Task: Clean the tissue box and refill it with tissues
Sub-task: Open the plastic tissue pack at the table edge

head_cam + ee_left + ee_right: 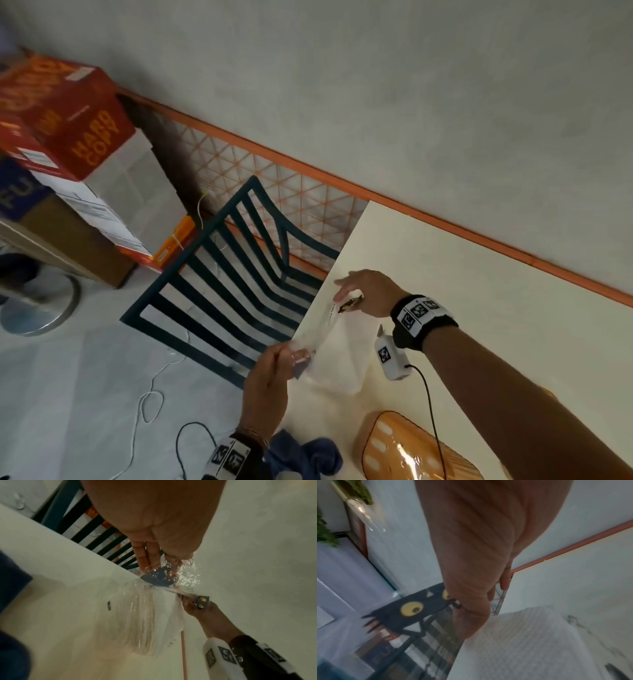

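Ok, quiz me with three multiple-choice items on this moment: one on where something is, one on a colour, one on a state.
1. Where does the orange tissue box lie?
A. On the chair
B. On the white table, near the person
C. On the floor

2. What colour is the cloth at the near table edge?
A. Blue
B. Red
C. Yellow

3. How is the clear tissue pack held?
A. Lying untouched
B. By the left hand alone
C. Pinched at its two ends by both hands, the right hand at the far end

Answers: 1 B, the head view shows the box on the tabletop by the right forearm. 2 A, it shows dark blue. 3 C, each hand pinches one end of the wrapper.
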